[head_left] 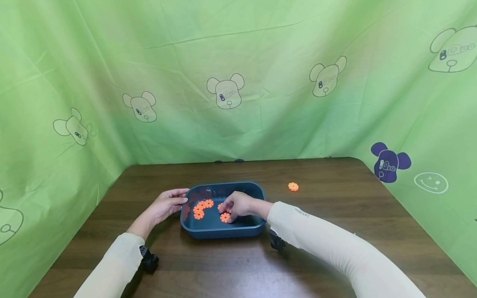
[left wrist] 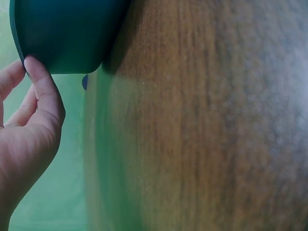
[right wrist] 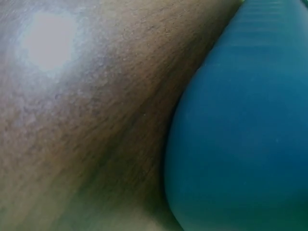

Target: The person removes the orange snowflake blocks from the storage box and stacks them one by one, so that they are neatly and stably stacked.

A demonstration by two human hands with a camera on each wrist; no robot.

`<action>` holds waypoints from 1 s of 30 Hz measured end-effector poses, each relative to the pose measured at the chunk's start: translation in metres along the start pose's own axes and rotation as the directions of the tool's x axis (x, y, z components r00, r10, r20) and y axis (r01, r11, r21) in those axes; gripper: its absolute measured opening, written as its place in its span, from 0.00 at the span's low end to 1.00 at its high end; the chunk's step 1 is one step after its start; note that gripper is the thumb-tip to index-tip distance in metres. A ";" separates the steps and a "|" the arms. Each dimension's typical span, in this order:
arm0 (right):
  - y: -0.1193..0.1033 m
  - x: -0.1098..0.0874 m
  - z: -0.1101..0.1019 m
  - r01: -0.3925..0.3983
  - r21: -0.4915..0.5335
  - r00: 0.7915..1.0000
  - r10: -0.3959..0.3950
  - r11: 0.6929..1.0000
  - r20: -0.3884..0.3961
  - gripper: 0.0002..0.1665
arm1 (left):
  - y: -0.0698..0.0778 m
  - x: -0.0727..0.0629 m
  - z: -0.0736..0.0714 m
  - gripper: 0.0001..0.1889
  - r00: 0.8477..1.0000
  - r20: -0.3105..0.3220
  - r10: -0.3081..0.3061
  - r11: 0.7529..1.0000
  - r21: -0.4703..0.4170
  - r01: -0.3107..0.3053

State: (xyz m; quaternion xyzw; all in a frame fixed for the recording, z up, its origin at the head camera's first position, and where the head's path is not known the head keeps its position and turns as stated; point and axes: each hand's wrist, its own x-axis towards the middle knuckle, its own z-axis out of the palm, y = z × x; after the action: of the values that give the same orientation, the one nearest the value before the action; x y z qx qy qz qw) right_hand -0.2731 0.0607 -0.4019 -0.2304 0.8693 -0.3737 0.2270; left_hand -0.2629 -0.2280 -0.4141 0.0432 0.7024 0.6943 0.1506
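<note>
A dark blue rectangular basin [head_left: 223,234] with rounded corners stands on the table. My left hand [head_left: 165,205] pinches its left rim; in the left wrist view the thumb [left wrist: 41,79] presses the outer wall and the other fingers lie across the rim. My right hand [head_left: 240,205] reaches over the right wall into the basin, thumb and fingertips bent around an orange flower-shaped disc [head_left: 225,217] low inside. A second disc [head_left: 220,206] is partly hidden by those fingers. Several more orange discs [head_left: 201,205] lie in a curved row at the left of the basin floor.
Another orange flower-shaped piece [head_left: 293,186] lies on the brown wooden table [head_left: 320,256], right of the basin and farther back. A green curtain [head_left: 179,136] with printed bear heads hangs behind the table and along its sides. The basin's outer wall [right wrist: 240,134] fills the right wrist view's right side.
</note>
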 end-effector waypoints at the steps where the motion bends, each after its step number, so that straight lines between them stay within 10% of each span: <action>1: 0.000 0.000 0.000 -0.002 0.000 1.000 0.002 1.000 0.002 0.19 | 0.000 0.000 0.000 0.27 1.000 0.000 -0.001 1.000 0.000 0.001; 30: -0.004 -0.006 0.004 0.032 -0.056 0.999 -0.032 0.998 -0.011 0.17 | 0.000 0.000 0.001 0.28 1.000 -0.002 0.002 1.000 -0.001 -0.002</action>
State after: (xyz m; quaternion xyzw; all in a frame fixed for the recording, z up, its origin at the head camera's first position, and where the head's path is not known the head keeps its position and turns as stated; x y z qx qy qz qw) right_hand -0.2650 0.0596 -0.4004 -0.2483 0.8770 -0.3541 0.2092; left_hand -0.2626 -0.2271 -0.4138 0.0432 0.7023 0.6947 0.1490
